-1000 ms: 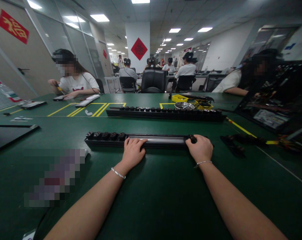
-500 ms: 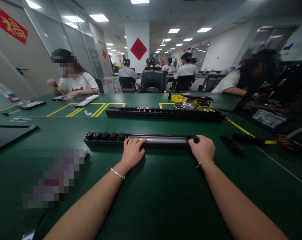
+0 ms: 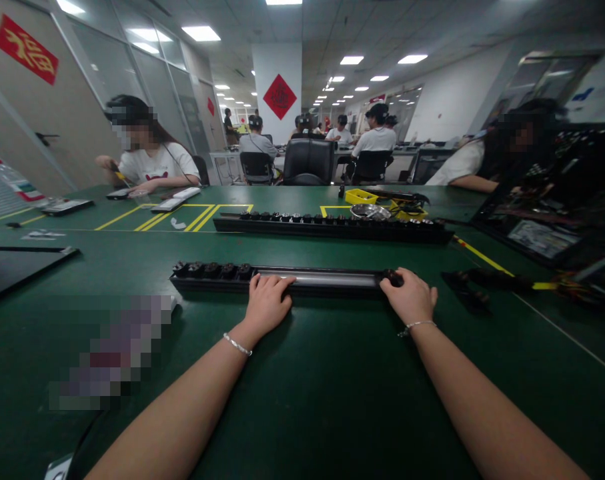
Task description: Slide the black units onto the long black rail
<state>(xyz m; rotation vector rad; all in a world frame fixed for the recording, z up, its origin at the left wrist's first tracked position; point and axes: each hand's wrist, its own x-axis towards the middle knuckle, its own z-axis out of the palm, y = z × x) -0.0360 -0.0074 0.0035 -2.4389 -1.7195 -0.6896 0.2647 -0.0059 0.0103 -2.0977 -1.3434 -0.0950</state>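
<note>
A long, narrow black tray lies across the green table in front of me. Several small black round parts sit in a row in its left section, and a bare silvery strip runs along the middle. My left hand holds the tray's near edge, fingers over the rim, index finger stretched along the strip, thumb apart at the front. At the tray's right end, my right hand closes on a small black part, partly hidden by the fingers.
Behind lies a second long black tray filled with similar parts. Yellow bins and a metal dish stand beyond it. A blurred flat object is at left, a dark panel farther left. Dark cables lie right. Co-workers sit opposite.
My right hand has turned slightly at the wrist and shifted a little right, still at the tray's right end. My left hand stays in place on the tray.
</note>
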